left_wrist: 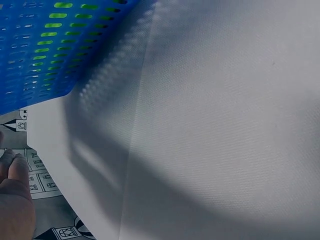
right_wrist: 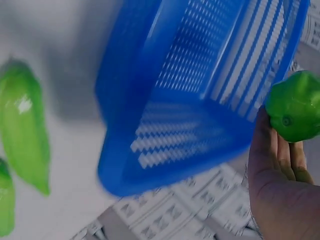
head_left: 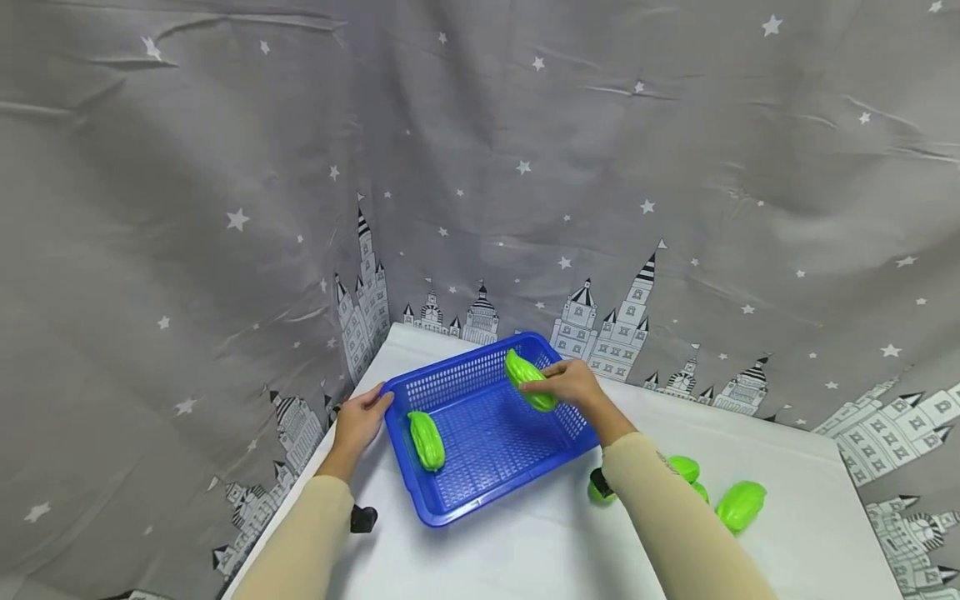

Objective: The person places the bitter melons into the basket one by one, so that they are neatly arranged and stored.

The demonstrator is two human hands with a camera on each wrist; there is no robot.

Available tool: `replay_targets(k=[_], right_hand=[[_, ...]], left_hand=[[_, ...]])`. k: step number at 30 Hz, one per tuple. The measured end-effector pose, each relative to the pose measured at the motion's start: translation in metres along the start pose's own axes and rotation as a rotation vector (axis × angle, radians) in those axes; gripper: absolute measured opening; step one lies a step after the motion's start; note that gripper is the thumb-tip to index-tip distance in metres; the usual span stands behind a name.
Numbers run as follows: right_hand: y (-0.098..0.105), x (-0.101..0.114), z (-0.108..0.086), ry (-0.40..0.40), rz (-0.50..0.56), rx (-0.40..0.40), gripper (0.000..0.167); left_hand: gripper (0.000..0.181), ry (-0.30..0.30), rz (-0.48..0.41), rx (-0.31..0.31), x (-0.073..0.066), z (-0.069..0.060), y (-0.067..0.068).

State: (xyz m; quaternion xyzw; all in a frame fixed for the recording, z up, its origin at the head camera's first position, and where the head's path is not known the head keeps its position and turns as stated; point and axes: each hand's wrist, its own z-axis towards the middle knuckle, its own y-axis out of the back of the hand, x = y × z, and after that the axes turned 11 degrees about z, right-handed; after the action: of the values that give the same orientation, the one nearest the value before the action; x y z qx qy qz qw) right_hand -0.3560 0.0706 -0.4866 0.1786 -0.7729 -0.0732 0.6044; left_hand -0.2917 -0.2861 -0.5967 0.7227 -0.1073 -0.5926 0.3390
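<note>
A blue basket (head_left: 491,493) stands on the white table, one green ridged vegetable (head_left: 427,442) lying inside at its left end. My left hand (head_left: 360,423) grips the basket's rim at the left corner; in the left wrist view that hand (left_wrist: 16,200) shows only in part, beside the blue basket wall (left_wrist: 35,60). Over the basket's right end, my right hand (head_left: 572,385) holds a second green vegetable (head_left: 529,382) between thumb and fingers. The right wrist view has this vegetable (right_wrist: 296,106) at the fingertips of the right hand (right_wrist: 280,185), near the basket rim (right_wrist: 145,187).
Several more green vegetables (head_left: 741,506) lie on the white table (head_left: 525,550) right of the basket, some partly behind the right sleeve. A grey curtain (head_left: 480,167) with stars and castles stands behind the table and along its left side.
</note>
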Motion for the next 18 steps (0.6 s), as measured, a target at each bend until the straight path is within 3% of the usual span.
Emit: replay_targets(k=[7, 18], right_hand=[[-0.044, 0.001, 0.012, -0.068, -0.031, 0.089, 0.056], [-0.092, -0.001, 0.020, -0.167, -0.020, 0.187, 0.049]], left_hand=[[0.049, 0.016, -0.016, -0.017, 0.000, -0.003, -0.001], [0.046, 0.033, -0.063, -0.041, -0.001, -0.011, 0.000]])
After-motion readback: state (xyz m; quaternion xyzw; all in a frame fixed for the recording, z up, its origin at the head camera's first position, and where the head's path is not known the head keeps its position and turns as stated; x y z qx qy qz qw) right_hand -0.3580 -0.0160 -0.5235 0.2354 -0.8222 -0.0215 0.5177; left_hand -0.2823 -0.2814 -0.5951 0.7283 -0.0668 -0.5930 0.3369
